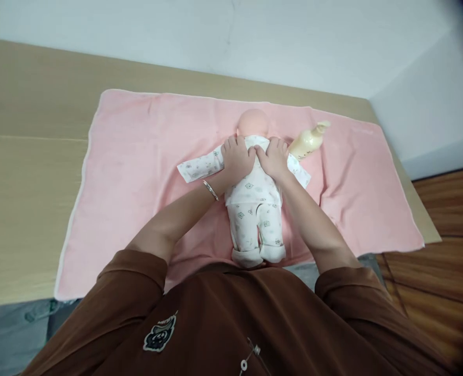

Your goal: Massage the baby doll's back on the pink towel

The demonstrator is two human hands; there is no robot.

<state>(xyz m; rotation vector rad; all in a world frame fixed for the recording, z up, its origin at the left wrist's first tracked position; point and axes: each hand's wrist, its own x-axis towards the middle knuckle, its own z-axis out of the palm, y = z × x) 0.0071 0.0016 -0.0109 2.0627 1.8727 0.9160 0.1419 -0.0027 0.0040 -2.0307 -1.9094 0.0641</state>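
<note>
A dark shirt badge (160, 333) bears lettering too small to read. Over the tan wood-look worktop (27, 162), a white-edged pink cloth (122, 183) carries a pink-headed doll in white printed clothing (253, 196) centrally, head towards twelve o'clock. Left hand (237, 158) and right hand (274, 157) rest spread across its shoulders. At two o'clock from it rests a cream pump bottle (307, 143).

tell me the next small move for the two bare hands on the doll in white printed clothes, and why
Probably slide the bare left hand and bare right hand slightly down the pink-headed doll in white printed cloth: both rest at its shoulders, thumbs close together, and its lower torso lies uncovered below them.
</note>
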